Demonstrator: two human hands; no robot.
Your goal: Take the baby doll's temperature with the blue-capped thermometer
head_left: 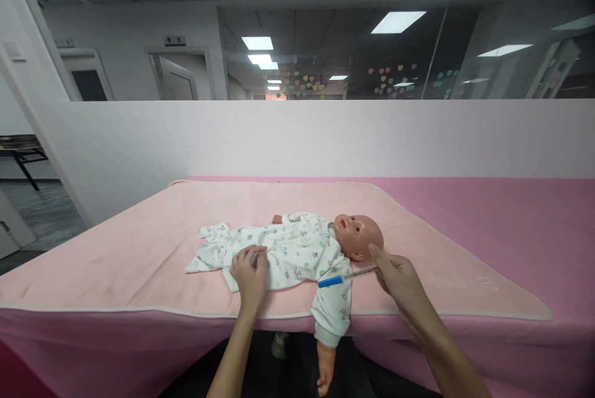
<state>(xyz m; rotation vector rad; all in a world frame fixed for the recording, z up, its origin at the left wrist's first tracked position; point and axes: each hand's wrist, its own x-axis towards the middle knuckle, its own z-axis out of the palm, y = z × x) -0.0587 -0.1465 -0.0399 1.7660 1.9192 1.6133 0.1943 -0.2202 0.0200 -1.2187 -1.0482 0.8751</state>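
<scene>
A baby doll [357, 232] lies on its back, head to the right, dressed in a white patterned outfit [297, 252]. One doll arm hangs over the near edge of the bed towards me. My left hand [251, 271] is on the lower front of the outfit, its fingers curled in on the cloth. Between the fingers of my right hand [395, 274] is a slim clear thermometer [356, 273] with a blue end. It points left, above the doll's near sleeve and just below its head.
A peach pad [139, 243] with a pale border lies under the doll, on a pink cover [511, 224]. Behind it rises a low white wall [325, 137] with glass above. A table with dark legs [23, 159] stands beyond the opening at far left.
</scene>
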